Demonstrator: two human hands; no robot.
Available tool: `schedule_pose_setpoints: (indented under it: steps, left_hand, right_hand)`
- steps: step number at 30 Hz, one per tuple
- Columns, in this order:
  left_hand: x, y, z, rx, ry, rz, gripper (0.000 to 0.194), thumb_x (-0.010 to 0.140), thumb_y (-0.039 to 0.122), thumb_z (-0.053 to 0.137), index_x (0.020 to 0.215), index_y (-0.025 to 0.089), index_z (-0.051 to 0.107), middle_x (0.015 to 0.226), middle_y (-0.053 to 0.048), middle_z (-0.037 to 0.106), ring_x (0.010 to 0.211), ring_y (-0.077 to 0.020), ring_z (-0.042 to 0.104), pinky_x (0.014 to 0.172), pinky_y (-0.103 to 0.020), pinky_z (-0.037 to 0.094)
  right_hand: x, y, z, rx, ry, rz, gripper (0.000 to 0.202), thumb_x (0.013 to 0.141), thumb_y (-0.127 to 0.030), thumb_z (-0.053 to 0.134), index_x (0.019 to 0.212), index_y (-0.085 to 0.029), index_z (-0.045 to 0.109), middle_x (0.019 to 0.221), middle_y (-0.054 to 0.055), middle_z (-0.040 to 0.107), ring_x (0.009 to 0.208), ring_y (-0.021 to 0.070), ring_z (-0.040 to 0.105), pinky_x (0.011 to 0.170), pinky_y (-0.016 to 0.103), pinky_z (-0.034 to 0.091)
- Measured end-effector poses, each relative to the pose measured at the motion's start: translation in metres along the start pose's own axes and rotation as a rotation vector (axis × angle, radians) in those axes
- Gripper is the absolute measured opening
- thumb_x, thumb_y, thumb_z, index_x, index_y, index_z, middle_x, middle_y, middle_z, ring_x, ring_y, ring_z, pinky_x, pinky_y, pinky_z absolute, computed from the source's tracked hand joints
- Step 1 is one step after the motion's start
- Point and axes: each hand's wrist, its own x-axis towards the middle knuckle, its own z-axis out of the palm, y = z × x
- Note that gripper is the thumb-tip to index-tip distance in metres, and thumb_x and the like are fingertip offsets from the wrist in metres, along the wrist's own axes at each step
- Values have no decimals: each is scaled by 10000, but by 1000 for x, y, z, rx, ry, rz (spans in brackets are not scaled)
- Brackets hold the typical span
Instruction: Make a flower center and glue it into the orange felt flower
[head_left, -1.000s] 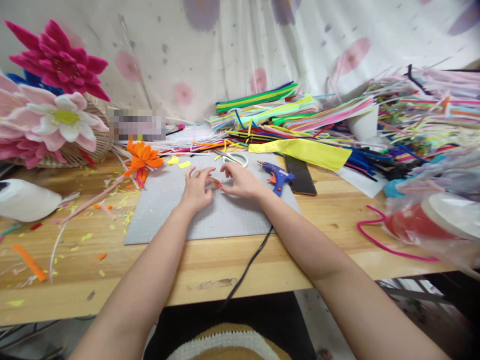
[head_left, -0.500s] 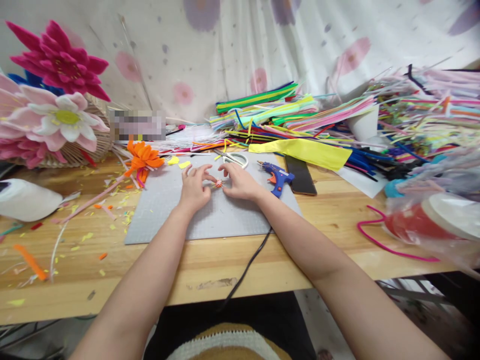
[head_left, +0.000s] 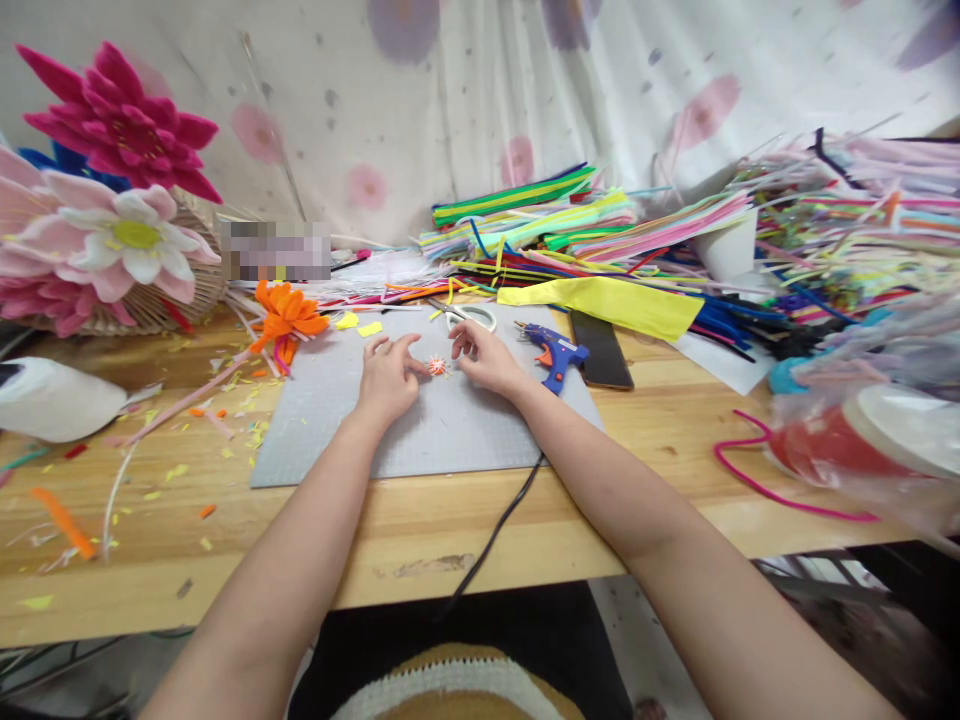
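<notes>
A small spiky orange-and-white flower centre (head_left: 437,366) stands out between my two hands, above the grey cutting mat (head_left: 457,435). My left hand (head_left: 388,378) pinches it from the left with thumb and forefinger at its edge. My right hand (head_left: 484,358) is a short way to its right, fingers bent and loosely apart, with nothing visible in them. Just behind the right hand are scissors with white handles (head_left: 484,318), partly covered by the fingers. A blue glue gun (head_left: 553,355) lies on the mat to the right, its black cord running toward the front edge.
An orange flower on a stem (head_left: 289,315) lies left of the mat, among scraps. Bundles of coloured pipe cleaners (head_left: 525,210) fill the back. A dark phone (head_left: 602,350) and a yellow strip (head_left: 607,302) lie right. Big felt-like flowers (head_left: 135,235) stand far left.
My right hand has drawn back to the right, away from the flower centre, which now shows more fully. The left hand has barely moved.
</notes>
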Motion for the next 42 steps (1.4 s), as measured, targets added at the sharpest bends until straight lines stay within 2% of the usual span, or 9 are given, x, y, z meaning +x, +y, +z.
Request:
schedule_pose_setpoints:
  steps: [5,10,17,23,31,42]
  left_hand:
    - [0,0,1,-13,-32,-18,609,588,24,436,1184,145,477,782,3,737,1024,-200,588,1066,-428,244]
    - [-1,2,0,-69,-53,-16,615,585,11,433,1183,149,462,742,10,730,939,-177,608,1061,-412,259]
    - [0,-1,-2,-38,11,-86,617,580,7,416,1178,141,480,744,-8,725,1011,-184,602,1061,-411,252]
    - [0,-2,-1,6,-8,-63,619,584,17,430,1189,146,469,801,-13,736,1058,-219,555,1045,-425,260]
    - [0,-1,-3,36,27,-51,586,595,28,433,1162,165,483,783,12,732,1012,-234,550,1038,-415,262]
    - [0,-1,-2,60,-24,-48,595,606,36,454,1183,179,477,833,4,736,1021,-254,536,1040,-432,248]
  right_hand:
    - [0,1,1,-23,-13,-19,393,597,-30,426,950,-192,486,753,-17,620,687,120,506,646,234,389]
    - [-1,3,1,-35,-18,-28,397,605,-25,415,956,-190,497,753,-16,625,694,123,513,655,238,386]
    - [-1,3,1,-53,-15,-24,403,607,-21,414,959,-193,508,767,-14,632,703,127,511,666,243,384]
    - [-1,3,1,-49,-13,-31,405,602,-17,410,956,-189,509,755,-16,630,683,122,508,650,240,380]
    - [-1,6,2,-46,-7,-59,409,604,-18,407,962,-190,505,761,-18,631,688,122,508,647,237,378]
    - [-2,3,1,-45,-15,-52,406,602,-32,408,965,-189,503,757,-14,628,679,122,509,637,231,386]
